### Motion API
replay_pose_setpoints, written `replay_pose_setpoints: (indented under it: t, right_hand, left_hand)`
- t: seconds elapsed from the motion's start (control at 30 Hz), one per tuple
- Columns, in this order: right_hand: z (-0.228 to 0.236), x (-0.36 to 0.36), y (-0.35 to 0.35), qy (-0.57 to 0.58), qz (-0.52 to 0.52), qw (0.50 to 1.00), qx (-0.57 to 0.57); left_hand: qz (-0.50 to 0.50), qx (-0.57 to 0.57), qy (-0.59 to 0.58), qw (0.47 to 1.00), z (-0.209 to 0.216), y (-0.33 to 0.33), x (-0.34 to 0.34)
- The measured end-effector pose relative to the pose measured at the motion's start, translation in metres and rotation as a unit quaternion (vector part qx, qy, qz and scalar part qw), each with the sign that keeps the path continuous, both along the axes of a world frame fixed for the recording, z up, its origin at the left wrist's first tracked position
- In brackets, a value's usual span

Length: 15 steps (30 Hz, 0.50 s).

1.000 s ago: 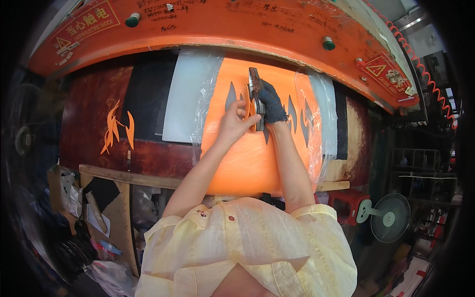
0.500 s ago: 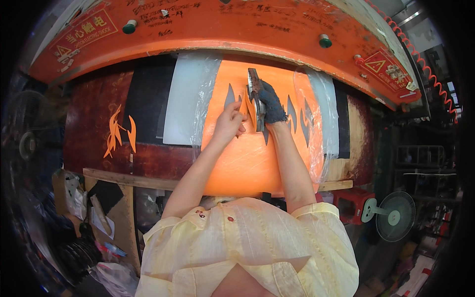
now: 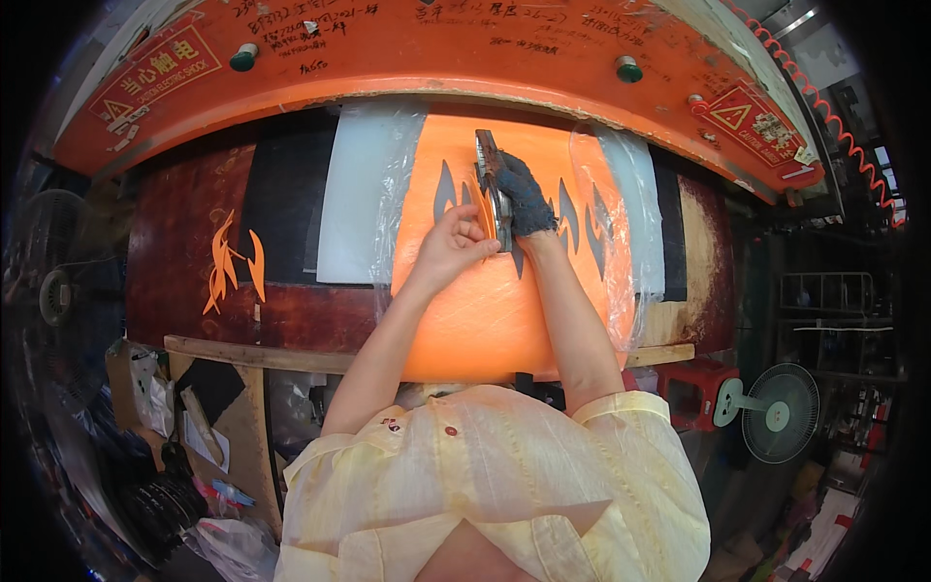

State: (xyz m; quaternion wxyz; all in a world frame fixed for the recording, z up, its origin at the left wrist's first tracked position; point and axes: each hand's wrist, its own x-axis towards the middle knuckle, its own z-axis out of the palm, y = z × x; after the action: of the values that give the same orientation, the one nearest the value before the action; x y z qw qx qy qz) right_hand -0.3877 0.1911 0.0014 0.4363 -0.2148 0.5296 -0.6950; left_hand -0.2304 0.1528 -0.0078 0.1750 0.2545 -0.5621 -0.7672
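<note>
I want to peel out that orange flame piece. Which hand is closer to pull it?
Probably the left hand: bare, fingertips beside the cutter on the orange sheet. The gloved right hand is gripping the cutter.

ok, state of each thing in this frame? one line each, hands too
left hand: bare, fingers on the orange sheet beside the tool
right hand: dark glove, grip shut on the metal tool
metal tool: upright, pressed on the sheet
orange sheet: flat on the bed, flame-shaped holes cut out
clear film: wrinkled, lying along the sheet's left edge
orange cut-outs: lying loose on the dark bed
fan: cannot tell if running
</note>
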Motion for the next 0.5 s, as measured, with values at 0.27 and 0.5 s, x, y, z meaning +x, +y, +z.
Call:
replay_pose_setpoints:
  t: [0.27,0.5]
  right_hand:
    - [-0.006,-0.002,0.003,0.004,-0.007,1.000,0.021]
    - [-0.009,-0.001,0.005,0.021,0.016,0.999,0.019]
  left_hand:
    - [-0.017,-0.076,-0.030,0.996,-0.011,-0.001,0.001]
    - [0.014,-0.216,-0.115,0.969,-0.009,0.001,0.005]
